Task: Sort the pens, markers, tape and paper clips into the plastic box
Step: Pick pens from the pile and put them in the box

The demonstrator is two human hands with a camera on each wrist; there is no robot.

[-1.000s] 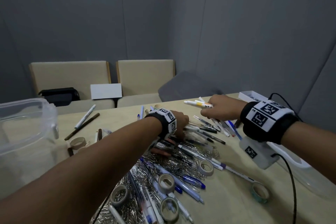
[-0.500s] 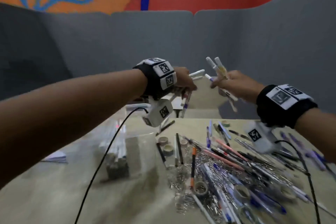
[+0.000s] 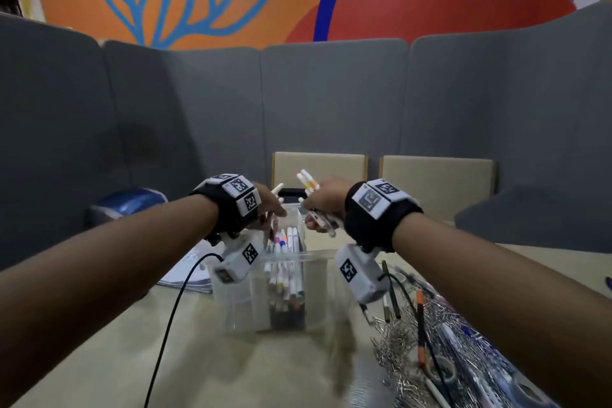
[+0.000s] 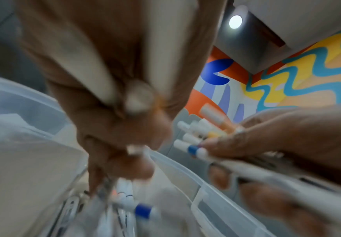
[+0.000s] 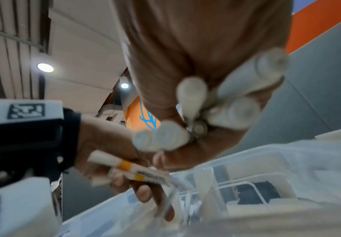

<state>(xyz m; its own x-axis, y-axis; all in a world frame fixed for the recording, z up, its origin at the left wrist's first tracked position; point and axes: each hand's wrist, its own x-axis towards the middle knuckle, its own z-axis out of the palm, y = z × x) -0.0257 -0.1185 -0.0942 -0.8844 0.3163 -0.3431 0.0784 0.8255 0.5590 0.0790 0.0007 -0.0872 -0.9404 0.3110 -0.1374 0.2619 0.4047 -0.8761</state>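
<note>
Hands lowered over plastic box (image 3: 318, 275); left grip (image 3: 270, 205) blurred, seemingly markers (image 3: 276, 190)

One plastic box (image 3: 318, 278), two chairs (image 3: 319, 166), two hands, one paper-clip heap (image 3: 402, 338), markers beyond counting.

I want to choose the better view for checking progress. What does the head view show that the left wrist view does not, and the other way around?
Only the head view shows the pile of paper clips, pens and tape rolls on the table, and both wristbands. Only the left wrist view shows a blue-banded marker lying inside the plastic box. Both show the left hand and right hand holding white markers above the box.
</note>
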